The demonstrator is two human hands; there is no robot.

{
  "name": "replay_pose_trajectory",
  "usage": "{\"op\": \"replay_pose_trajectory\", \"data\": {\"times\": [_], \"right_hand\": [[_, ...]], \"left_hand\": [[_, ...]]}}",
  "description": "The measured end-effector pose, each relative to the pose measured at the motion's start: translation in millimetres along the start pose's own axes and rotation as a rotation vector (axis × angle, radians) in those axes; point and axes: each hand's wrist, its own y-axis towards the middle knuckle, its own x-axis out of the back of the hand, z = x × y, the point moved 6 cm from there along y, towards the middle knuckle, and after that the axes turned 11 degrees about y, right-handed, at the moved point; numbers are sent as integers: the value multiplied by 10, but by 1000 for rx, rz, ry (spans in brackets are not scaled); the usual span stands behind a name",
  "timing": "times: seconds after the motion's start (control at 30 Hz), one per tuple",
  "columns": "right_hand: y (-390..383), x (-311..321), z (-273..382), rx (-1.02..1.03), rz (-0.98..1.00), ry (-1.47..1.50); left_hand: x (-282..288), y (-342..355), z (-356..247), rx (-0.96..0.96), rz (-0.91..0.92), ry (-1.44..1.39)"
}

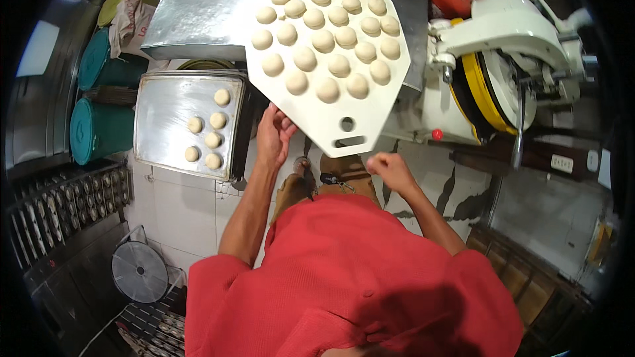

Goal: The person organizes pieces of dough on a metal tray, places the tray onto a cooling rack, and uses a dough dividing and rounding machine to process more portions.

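A white round-cornered board (331, 122) carrying several pale dough balls (323, 40) lies on the steel table (211, 6), its handle end sticking out over the edge toward me. My left hand (273, 133) hangs open just left of the board's near edge, fingers spread, holding nothing. My right hand (389, 168) is below the board's handle slot, fingers loosely curled and empty. A metal baking tray (165, 119) to the left holds several dough balls (213, 139) along its right side.
A white dough-dividing machine (503, 46) with a yellow ring stands to the right. Teal lidded bins (99, 129) and a green one sit at far left. Racks of moulds (63, 208) and a small fan (139, 271) are lower left. White floor tiles lie below.
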Motion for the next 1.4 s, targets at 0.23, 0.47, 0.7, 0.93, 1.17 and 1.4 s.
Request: {"op": "replay_pose_trajectory", "data": {"times": [0.23,0.47,0.7,0.93,1.17,1.4], "right_hand": [[1941,301,1972,741,-313,-446],[3173,-94,2453,494,-288,-720],[2986,-678,2475,616,13,-543],[2918,-1410,2550,767,291,-622],[2411,-2178,2462,1248,614,-920],[2463,-2253,2146,1204,653,-1056]], "left_hand": [[345,40,-248,-164,-267,-181],[491,454,-699,-254,-655,-275],[1293,1053,-1365,-423,-788,-247],[2026,1184,-2096,-406,-867,97],[-401,954,-1847,-948,-599,1676],[-630,1061,-1350,-756,-299,1851]]}}
